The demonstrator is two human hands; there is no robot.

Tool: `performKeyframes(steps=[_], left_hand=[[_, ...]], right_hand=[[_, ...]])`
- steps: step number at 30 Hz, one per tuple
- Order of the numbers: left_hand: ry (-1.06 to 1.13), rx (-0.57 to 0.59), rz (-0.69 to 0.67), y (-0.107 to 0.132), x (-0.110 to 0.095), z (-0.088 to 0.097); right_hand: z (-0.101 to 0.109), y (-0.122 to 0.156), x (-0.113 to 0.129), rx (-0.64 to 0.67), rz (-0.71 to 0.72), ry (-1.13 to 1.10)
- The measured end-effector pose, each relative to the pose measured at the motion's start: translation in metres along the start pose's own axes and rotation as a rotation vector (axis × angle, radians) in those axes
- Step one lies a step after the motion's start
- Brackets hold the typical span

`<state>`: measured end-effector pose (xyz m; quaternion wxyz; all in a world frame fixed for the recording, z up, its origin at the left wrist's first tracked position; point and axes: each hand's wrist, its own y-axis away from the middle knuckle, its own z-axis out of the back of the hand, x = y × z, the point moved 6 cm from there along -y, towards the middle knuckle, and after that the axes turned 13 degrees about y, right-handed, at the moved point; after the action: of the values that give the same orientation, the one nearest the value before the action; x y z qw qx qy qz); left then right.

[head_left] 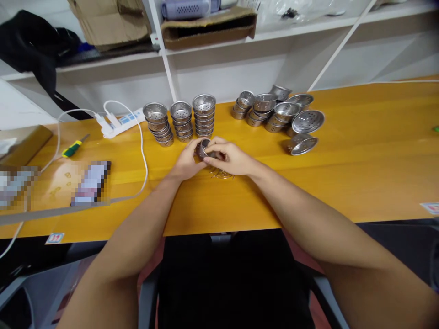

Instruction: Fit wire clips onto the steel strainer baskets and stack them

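Note:
Both my hands meet over the middle of the yellow table [360, 151], closed round one small perforated steel strainer cup [205, 147]. My left hand [188, 161] grips its left side. My right hand [229, 157] covers its right side and top with bent fingers. Under my right hand lie thin wire pieces [222, 174] on the tabletop. Just beyond the hands stand three neat stacks of the same cups [181, 119]. A loose heap of more cups [278, 114] lies to the right, some tipped on their sides.
A white power strip [118, 124] with cables lies at the back left, and a green-and-yellow screwdriver [73, 147] rests near it. A phone [92, 183] lies flat on the left. Shelves with cardboard boxes [209, 28] rise behind the table.

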<state>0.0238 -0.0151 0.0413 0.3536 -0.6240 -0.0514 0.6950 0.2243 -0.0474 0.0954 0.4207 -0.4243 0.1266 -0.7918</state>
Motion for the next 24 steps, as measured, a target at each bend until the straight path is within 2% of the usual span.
performKeyframes(steps=[3,5,11,18,24], left_hand=[[-0.089,-0.009,0.012,-0.002,0.001,0.006],[-0.11,0.001,0.01,-0.003,0.001,0.007],[-0.098,0.018,-0.008,-0.003,-0.001,0.007],[-0.078,-0.016,-0.029,-0.003,-0.003,0.007],[-0.093,-0.039,0.008,0.0,-0.003,0.005]], right_hand=[[0.001,0.001,-0.008,0.074,0.001,0.008],[0.005,0.002,-0.014,0.076,-0.036,0.033],[0.001,-0.003,-0.015,0.035,-0.181,-0.051],[-0.004,-0.01,-0.016,-0.077,-0.306,-0.165],[-0.007,-0.007,-0.015,-0.122,-0.358,-0.181]])
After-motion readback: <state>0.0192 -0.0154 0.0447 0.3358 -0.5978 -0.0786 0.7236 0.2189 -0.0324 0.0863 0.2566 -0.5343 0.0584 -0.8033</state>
